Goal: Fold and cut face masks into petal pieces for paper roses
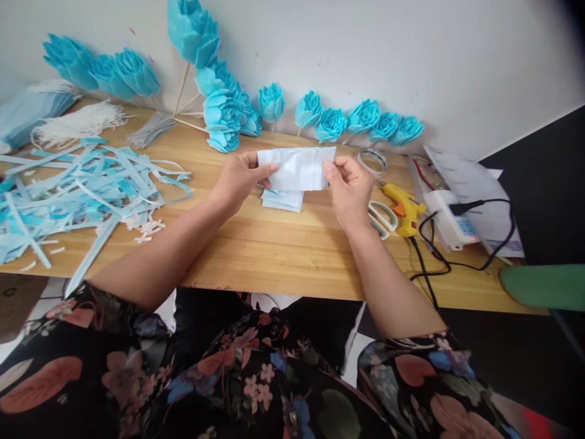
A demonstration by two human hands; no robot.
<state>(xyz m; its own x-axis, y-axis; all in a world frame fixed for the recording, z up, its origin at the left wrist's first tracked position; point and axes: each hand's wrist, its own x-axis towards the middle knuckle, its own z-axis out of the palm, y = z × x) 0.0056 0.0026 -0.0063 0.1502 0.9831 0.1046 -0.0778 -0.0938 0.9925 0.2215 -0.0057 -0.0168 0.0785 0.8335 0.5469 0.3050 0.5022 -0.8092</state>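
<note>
Between my two hands a pale white-blue rectangle of thin fabric [299,171] is held up, stretched flat above the table. My left hand [244,177] pinches its left end, thumb in front. At the right end, my right hand [350,183] grips the edge between thumb and fingers. Just below the fabric lies a small stack of similar folded pale blue pieces [283,201], its upper part hidden behind the held one. A pair of scissors with pale handles [384,219] rests beside my right wrist, its blades out of sight.
Blue fabric flowers on sticks [223,116] lean along the wall. Cut strips [91,195] cover the table's left, near grey wires [152,129] and white cords [80,122]. To the right are a yellow glue gun [404,207], a tape roll [372,161] and a white power strip [450,219] with black cable.
</note>
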